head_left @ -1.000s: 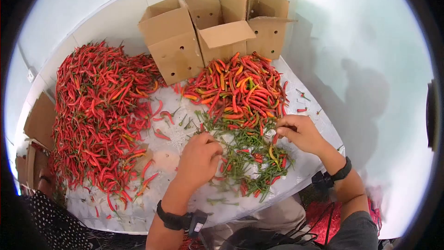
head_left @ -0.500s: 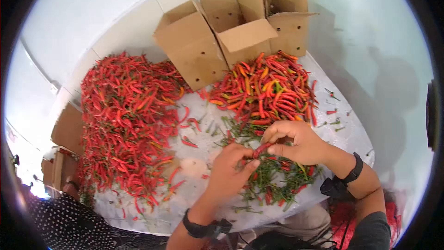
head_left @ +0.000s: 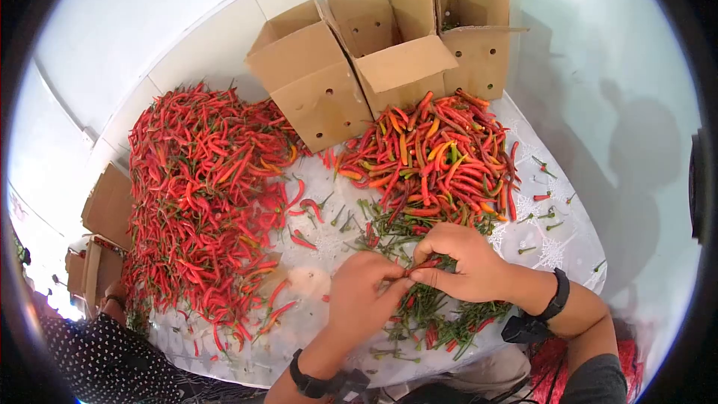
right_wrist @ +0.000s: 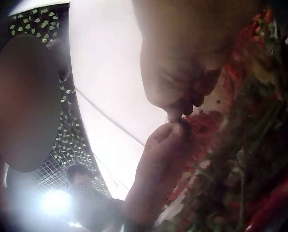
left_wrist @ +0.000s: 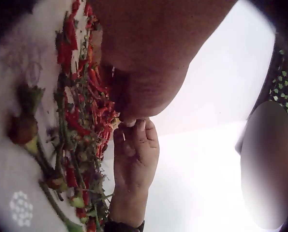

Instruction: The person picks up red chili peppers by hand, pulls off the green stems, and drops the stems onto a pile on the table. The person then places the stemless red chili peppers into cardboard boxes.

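Observation:
In the head view both hands meet fingertip to fingertip over a pile of green stems (head_left: 441,318). My right hand (head_left: 467,265) holds a red chili pepper (head_left: 428,263) between thumb and curled fingers. At the pepper's left end, my left hand (head_left: 363,295) pinches with thumb and forefinger; the fingers hide that end. Just beyond the hands lies a heap of red and orange chili peppers (head_left: 441,164). The left wrist view shows the right hand (left_wrist: 136,150) touching the left hand's fingertips, with stems (left_wrist: 61,169) below.
A larger heap of red chilies (head_left: 202,202) covers the table's left side. Three open cardboard boxes (head_left: 314,105) stand at the back against the wall. Loose stems (head_left: 550,217) lie on the white table cover (head_left: 553,247) at right. Another person's patterned sleeve (head_left: 105,355) is at lower left.
My hands were apart a second ago, the right one over the stems with a chili. They came together at the pepper and have since moved slightly nearer me. The head view has shifted.

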`<state>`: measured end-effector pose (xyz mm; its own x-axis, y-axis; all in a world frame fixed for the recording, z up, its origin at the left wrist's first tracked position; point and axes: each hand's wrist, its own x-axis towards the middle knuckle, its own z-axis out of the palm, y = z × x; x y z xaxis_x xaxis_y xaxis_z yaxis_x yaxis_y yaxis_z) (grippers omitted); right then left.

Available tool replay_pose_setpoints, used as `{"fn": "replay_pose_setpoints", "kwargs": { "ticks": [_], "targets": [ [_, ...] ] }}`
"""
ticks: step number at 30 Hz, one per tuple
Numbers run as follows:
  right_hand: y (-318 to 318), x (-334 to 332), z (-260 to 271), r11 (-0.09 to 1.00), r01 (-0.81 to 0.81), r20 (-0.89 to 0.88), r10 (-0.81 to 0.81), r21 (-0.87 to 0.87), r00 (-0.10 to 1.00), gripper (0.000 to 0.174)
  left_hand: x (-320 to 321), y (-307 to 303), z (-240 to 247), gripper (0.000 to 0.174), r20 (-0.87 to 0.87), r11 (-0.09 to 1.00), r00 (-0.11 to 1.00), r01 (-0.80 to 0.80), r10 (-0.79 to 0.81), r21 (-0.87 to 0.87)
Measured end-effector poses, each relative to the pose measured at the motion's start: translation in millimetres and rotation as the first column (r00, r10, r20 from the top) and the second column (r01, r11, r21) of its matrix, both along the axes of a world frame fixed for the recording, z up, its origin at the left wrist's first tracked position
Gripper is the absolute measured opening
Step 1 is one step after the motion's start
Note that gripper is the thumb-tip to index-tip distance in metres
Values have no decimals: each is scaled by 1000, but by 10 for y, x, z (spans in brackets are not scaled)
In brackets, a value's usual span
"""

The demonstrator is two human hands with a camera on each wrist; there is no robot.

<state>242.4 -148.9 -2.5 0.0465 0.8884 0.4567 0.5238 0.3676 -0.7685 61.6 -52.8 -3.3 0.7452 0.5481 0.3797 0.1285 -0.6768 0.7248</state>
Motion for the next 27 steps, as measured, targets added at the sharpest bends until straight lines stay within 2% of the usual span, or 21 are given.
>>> {"fn": "replay_pose_setpoints", "kwargs": {
  "ticks": [2,6,8,10,12,16,19,22,25,26,27],
  "targets": [
    [-18,-5,19,1000,-19,-41,18,-21,999,15,-22,-10,16,16,6,997,1000,-2,2,-79],
    [-43,-40,42,997,-46,-105,39,-67,994,19,-44,22,0,14,35,995,997,68,-66,-72],
    [-53,-25,28,972,-160,-260,113,-169,959,19,-39,43,14,12,33,989,990,137,-135,-62],
    [-64,10,8,923,-310,-441,185,-229,878,18,-34,45,74,14,51,973,976,217,-213,-83],
    [-39,69,-14,844,-485,-628,253,-228,736,16,-42,38,94,15,66,949,957,290,-283,-124],
    [-34,84,-35,775,-595,-757,256,-211,601,15,-50,43,87,15,94,893,925,380,-368,-242],
    [-40,98,-39,723,-648,-804,227,-240,550,15,-51,46,74,15,124,860,909,416,-397,-296],
    [-53,83,-9,721,-650,-807,224,-240,546,15,-47,80,42,13,143,827,892,452,-430,-333],
    [-75,101,13,833,-483,-710,168,-268,683,14,-44,110,34,12,133,809,864,502,-486,-305],
    [-66,202,15,870,-433,-771,103,-236,628,16,-50,113,30,12,124,806,854,518,-505,-287],
    [-64,272,43,929,-320,-761,70,-186,645,17,-52,109,22,13,45,859,882,467,-469,-210]
  ]
}}
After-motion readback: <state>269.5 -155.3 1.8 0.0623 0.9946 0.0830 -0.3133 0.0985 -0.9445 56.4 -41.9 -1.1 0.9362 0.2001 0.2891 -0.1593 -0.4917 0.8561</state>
